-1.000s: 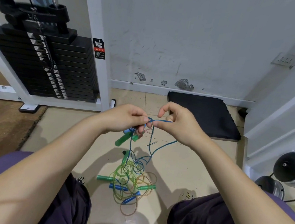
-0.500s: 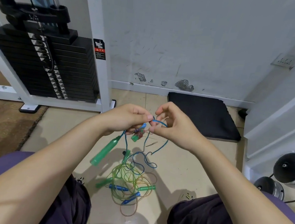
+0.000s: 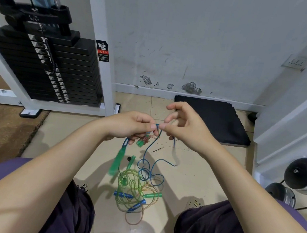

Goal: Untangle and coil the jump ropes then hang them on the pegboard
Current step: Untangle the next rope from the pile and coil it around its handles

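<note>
While both hands meet above the floor, the lines below say where each thing sits.

Left hand (image 3: pixel 129 126): fingers curled, pinching the blue rope (image 3: pixel 149 164) at thumb and forefinger; a green handle (image 3: pixel 117 161) hangs blurred beneath it, and a small green end piece (image 3: pixel 140 142) shows under the fingers.
Right hand (image 3: pixel 186 129): thumb and forefinger pinch the same blue rope just beside the left fingertips; the other fingers are raised and spread.
Blue rope: drops from the pinch in loose loops to the floor.
Rope pile (image 3: pixel 135 191): green, yellow and orange cords tangled on the tile floor (image 3: pixel 60 138) between the knees, with blue handles (image 3: pixel 123 195) and another green handle (image 3: pixel 152 195) lying in it.
Weight stack (image 3: pixel 47 66): upper left, in a white frame.
Black mat (image 3: pixel 211 119): against the wall, behind the right hand.
Containers: I cannot make out any.
</note>
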### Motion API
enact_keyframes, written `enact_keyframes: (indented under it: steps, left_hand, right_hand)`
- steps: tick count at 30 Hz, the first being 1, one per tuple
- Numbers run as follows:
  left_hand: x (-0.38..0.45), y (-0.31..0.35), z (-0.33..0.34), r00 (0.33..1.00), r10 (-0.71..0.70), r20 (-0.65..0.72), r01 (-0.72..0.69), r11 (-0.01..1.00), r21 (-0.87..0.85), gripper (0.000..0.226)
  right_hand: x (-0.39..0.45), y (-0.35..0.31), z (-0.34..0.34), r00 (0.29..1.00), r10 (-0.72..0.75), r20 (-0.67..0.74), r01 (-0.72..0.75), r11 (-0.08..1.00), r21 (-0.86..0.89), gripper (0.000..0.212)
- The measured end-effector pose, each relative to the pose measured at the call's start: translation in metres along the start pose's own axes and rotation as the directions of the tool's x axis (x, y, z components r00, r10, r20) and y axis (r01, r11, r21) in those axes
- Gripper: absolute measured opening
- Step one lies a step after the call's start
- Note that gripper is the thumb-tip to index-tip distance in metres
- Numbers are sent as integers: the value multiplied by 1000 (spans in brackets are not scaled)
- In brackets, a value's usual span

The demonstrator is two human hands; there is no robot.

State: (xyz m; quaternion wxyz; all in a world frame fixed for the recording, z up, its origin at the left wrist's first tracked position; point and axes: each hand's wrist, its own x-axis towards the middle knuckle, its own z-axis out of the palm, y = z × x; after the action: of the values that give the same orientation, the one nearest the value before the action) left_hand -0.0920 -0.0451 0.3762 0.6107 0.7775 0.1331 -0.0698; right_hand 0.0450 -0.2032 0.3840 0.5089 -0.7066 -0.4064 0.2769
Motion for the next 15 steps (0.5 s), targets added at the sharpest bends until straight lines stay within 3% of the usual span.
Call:
enact_keyframes:
  steps: [4, 10, 15]
  left_hand:
    - [-1, 4, 5, 999, 44, 11, -43, 998, -49, 25]
    - [-2, 0, -2, 1000, 1, 20, -2, 999, 53, 38]
    - [-3, -5, -7, 996, -81, -48, 87, 984, 156, 26]
  right_hand:
    - [-1, 1, 4, 996, -25, 83, 36, 991, -130, 37]
    - [-1, -3, -5, 996, -83, 29, 86, 847, -525, 34]
    - [2, -2, -19, 981, -153, -120, 42, 770, -637, 15]
